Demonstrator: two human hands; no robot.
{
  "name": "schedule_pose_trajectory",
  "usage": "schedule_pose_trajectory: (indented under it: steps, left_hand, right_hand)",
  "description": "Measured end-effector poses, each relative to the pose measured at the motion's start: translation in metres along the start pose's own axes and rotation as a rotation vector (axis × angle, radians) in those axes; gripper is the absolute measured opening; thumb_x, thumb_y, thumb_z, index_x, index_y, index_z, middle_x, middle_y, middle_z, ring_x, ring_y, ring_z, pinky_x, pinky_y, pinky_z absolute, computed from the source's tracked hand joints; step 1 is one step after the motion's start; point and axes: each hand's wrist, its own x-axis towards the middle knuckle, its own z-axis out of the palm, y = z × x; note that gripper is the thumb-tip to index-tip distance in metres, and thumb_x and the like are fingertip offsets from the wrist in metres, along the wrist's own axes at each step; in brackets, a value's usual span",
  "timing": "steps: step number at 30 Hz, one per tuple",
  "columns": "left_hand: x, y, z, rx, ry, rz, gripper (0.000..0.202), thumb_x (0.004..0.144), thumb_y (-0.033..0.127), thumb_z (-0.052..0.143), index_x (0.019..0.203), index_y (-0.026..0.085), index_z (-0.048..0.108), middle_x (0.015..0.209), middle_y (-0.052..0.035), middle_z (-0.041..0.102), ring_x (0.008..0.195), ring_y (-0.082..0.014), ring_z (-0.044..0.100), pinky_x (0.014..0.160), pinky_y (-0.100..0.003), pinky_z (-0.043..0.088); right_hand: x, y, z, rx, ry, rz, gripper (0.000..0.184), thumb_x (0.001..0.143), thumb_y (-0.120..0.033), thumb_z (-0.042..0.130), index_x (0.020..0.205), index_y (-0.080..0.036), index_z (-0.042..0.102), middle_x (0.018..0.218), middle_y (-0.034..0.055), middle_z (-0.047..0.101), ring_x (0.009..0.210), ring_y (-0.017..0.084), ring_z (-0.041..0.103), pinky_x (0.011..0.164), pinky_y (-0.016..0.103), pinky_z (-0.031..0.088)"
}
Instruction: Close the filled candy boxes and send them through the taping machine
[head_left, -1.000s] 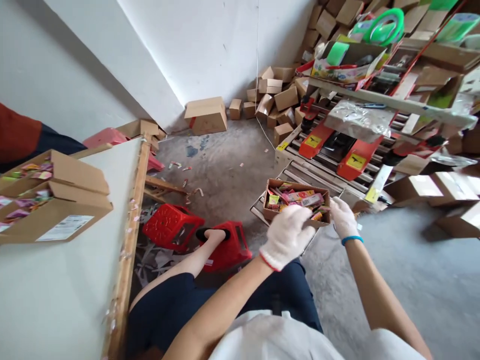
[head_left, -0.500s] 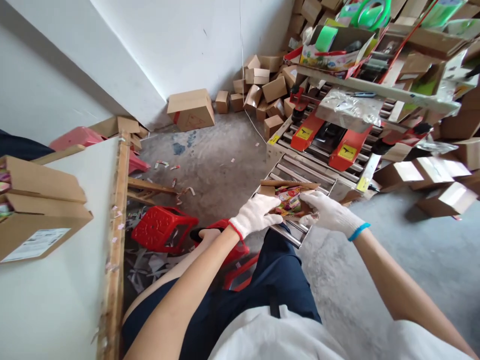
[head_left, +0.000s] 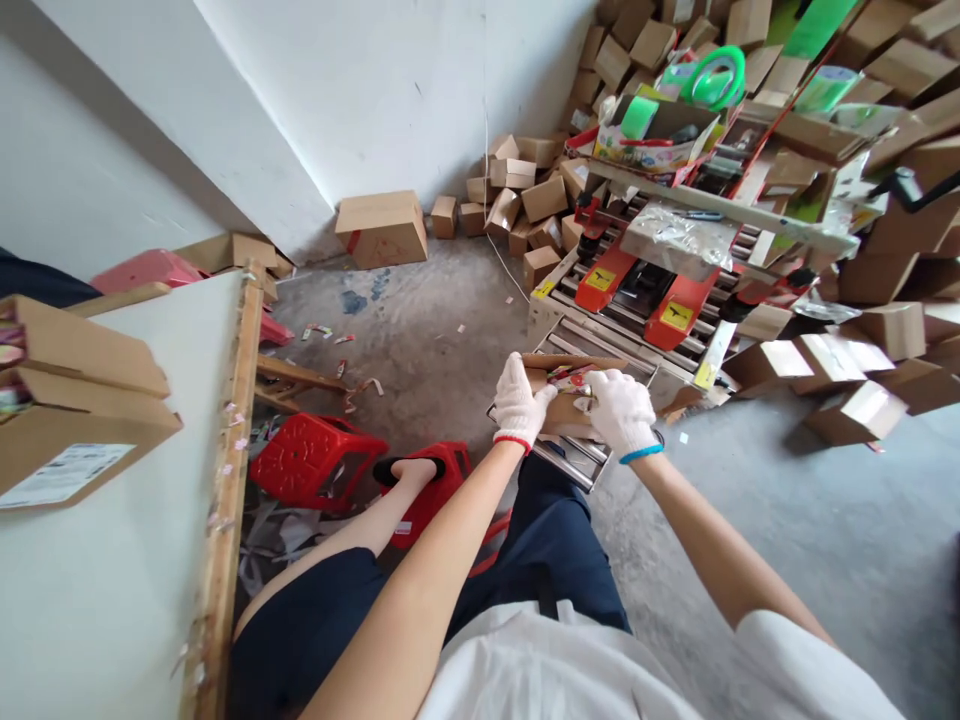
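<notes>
An open cardboard box [head_left: 566, 421] with small colourful packets [head_left: 568, 379] inside rests at the near end of the roller conveyor. My left hand [head_left: 519, 404], in a white knitted glove with a red cuff, grips the box's left side. Over the right end is my right hand [head_left: 624, 410], gloved in white with a blue cuff. Its fingers are bent around that end, with the fingertips at the packets. The hand hides the box's right wall, and whether a packet is pinched too does not show.
Beyond the box stands a carton-sealing machine [head_left: 637, 290] on rollers [head_left: 574, 350]. Loose cartons [head_left: 544, 200] lie heaped by the wall. Red stools [head_left: 319, 460] are at left, beside a wood-edged table [head_left: 150, 420] bearing filled boxes [head_left: 82, 430]. A bare leg [head_left: 375, 525] extends near my left arm.
My left hand has turned more upright on the box's left side. My right hand has shifted over the right end, fingers bent toward the packets. The view has moved slightly.
</notes>
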Motion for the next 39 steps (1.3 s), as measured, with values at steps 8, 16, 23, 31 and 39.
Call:
schedule_pose_trajectory:
  steps: [8, 16, 23, 31, 39]
  left_hand:
    - [0.007, 0.021, -0.022, 0.134, -0.189, -0.125, 0.099, 0.085, 0.056, 0.066, 0.162, 0.011, 0.021, 0.157, -0.0254, 0.041, 0.134, -0.042, 0.051, 0.111, -0.05, 0.042]
    - [0.01, 0.013, -0.019, 0.138, -0.252, -0.212, 0.107, 0.082, 0.063, 0.066, 0.164, 0.015, 0.016, 0.16, -0.0201, 0.039, 0.138, -0.038, 0.049, 0.113, -0.044, 0.042]
    - [0.014, -0.013, -0.011, -0.1, -0.195, -0.016, 0.097, 0.079, 0.05, 0.078, 0.159, 0.021, 0.032, 0.167, -0.0102, 0.031, 0.15, -0.0289, 0.036, 0.124, -0.035, 0.031]
    - [-0.042, 0.003, -0.011, -0.221, -0.135, -0.154, 0.061, 0.087, 0.06, 0.067, 0.134, 0.023, 0.055, 0.136, -0.0095, 0.058, 0.124, -0.0244, 0.059, 0.11, -0.037, 0.046]
    - [-0.067, 0.004, -0.016, -0.3, -0.364, -0.348, 0.069, 0.083, 0.076, 0.056, 0.132, 0.028, 0.055, 0.134, -0.0079, 0.055, 0.119, -0.0281, 0.062, 0.102, -0.039, 0.051]
  right_hand:
    - [0.021, -0.028, 0.014, 0.026, -0.053, -0.016, 0.028, 0.096, -0.026, 0.05, 0.108, -0.016, 0.073, 0.104, 0.015, 0.072, 0.095, 0.025, 0.066, 0.081, 0.034, 0.044]
    - [0.015, -0.026, 0.025, 0.029, 0.437, -0.133, 0.066, 0.091, -0.033, 0.056, 0.153, -0.017, 0.042, 0.154, 0.0156, 0.046, 0.14, 0.036, 0.039, 0.117, 0.054, 0.028]
    - [-0.024, -0.012, 0.068, 0.011, 0.279, -0.258, 0.075, 0.094, -0.053, 0.052, 0.155, -0.01, 0.04, 0.158, 0.0162, 0.044, 0.147, 0.039, 0.032, 0.124, 0.058, 0.02]
    - [0.001, 0.048, 0.078, 0.085, 0.336, -0.37, 0.057, 0.1, -0.042, 0.042, 0.15, -0.015, 0.049, 0.158, 0.0151, 0.045, 0.15, 0.034, 0.033, 0.125, 0.055, 0.024]
    - [0.03, 0.094, 0.073, 0.177, 0.075, -0.389, 0.085, 0.089, -0.052, 0.054, 0.161, -0.013, 0.028, 0.168, 0.0187, 0.021, 0.154, 0.042, 0.019, 0.123, 0.063, 0.021]
